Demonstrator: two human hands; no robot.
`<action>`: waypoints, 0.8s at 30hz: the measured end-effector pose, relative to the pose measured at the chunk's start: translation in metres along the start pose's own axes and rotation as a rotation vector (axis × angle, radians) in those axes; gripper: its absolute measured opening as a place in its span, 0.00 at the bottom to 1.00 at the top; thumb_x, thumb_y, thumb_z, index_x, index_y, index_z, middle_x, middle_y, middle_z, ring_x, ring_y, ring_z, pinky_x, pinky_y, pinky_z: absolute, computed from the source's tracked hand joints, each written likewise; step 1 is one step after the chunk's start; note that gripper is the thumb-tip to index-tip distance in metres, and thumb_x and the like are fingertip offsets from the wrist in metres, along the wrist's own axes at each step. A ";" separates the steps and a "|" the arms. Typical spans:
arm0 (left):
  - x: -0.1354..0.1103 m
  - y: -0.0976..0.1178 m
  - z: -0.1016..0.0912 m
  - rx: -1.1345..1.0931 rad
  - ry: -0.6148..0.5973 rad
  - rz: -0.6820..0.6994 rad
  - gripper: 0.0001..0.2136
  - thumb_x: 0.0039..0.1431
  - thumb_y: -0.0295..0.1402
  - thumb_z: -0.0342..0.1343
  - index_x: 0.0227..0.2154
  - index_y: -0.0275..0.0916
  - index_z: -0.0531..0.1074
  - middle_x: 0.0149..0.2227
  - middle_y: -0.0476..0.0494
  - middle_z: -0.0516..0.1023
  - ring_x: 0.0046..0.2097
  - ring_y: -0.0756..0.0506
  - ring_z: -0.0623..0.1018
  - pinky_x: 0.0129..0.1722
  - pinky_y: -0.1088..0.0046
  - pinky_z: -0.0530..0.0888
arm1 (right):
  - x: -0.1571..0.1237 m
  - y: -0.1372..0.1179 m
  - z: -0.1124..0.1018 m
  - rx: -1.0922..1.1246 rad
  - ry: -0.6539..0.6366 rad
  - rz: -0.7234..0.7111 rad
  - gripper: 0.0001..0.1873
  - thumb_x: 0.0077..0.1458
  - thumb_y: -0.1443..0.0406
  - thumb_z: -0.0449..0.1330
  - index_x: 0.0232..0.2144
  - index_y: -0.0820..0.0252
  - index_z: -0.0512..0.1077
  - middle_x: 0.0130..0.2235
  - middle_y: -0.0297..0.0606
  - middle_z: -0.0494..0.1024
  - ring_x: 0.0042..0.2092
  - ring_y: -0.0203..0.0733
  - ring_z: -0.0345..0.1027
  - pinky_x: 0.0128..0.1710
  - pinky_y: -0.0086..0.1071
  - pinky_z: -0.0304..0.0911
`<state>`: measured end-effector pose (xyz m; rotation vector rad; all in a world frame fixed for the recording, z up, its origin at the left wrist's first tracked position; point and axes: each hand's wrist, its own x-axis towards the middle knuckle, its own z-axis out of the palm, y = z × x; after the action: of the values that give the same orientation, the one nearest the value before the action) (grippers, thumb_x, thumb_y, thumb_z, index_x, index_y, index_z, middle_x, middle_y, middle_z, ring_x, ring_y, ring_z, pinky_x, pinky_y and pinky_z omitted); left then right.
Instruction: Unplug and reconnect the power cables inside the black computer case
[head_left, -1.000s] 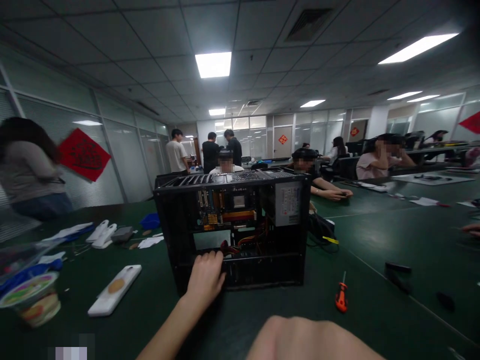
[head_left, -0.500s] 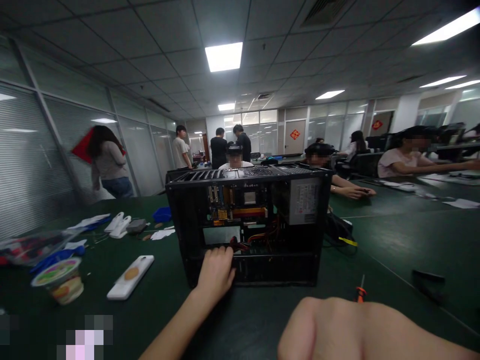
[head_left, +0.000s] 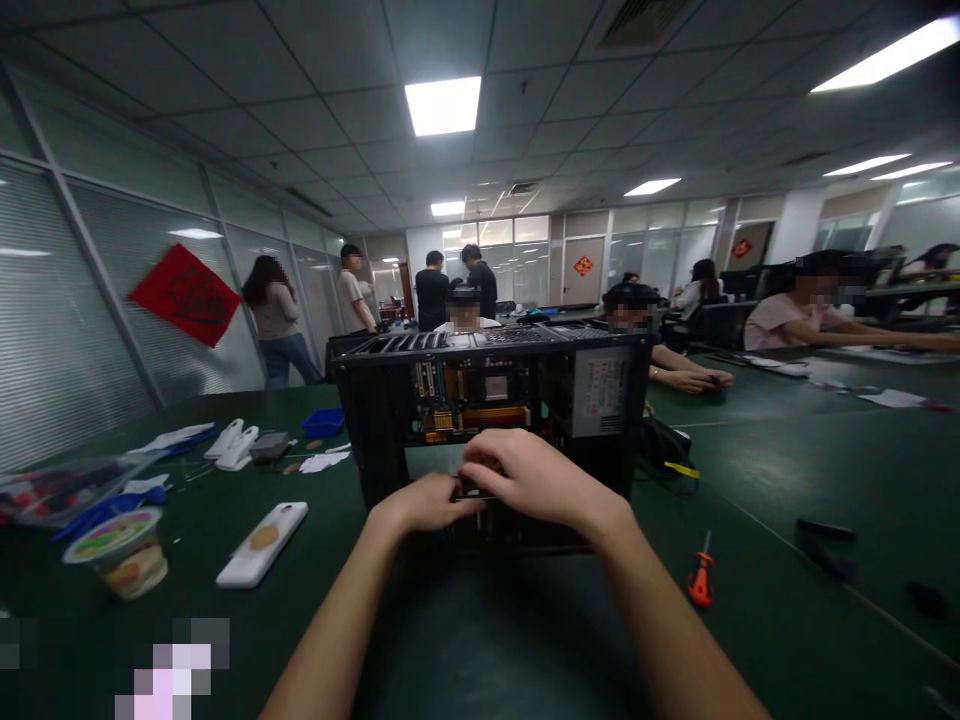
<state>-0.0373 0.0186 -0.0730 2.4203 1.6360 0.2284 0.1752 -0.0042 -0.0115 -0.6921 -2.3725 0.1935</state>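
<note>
The black computer case [head_left: 349, 430] stands with its open side towards me, showing the motherboard [head_left: 480, 390] and a silver power supply [head_left: 602, 392]. Both my hands meet at its lower middle, over the cable bundle. My left hand [head_left: 421, 503] comes in from the left, its thumb pointing right and its fingers bent at the cables. From the right, my right hand [head_left: 529, 475] curls its fingers down on the same spot. The cables are mostly hidden behind my fingers. To the right of my right forearm lies an orange-handled screwdriver [head_left: 701, 582].
On the left of the green table are a white phone [head_left: 264, 545], a plastic cup [head_left: 120, 555], a blue tray [head_left: 324, 423] and a plastic bag [head_left: 67, 490]. A dark tool [head_left: 825, 545] lies at the right. Several people sit or stand beyond the case.
My right hand has moved from the lower right foreground up and left to the cables beside my left hand. The screwdriver it partly covered now shows whole. A person at the back left has walked rightwards.
</note>
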 end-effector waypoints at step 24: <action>-0.002 0.017 -0.027 -0.288 0.168 0.175 0.23 0.59 0.38 0.60 0.56 0.37 0.70 0.58 0.39 0.75 0.58 0.41 0.74 0.59 0.66 0.69 | 0.022 0.081 0.075 0.097 -0.015 0.272 0.13 0.60 0.60 0.59 0.40 0.61 0.80 0.37 0.41 0.83 0.38 0.44 0.75 0.36 0.31 0.61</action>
<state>-0.0296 0.0125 -0.0424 2.3716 1.3414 0.6641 0.1488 0.0794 -0.0825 -0.9670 -2.2591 0.4278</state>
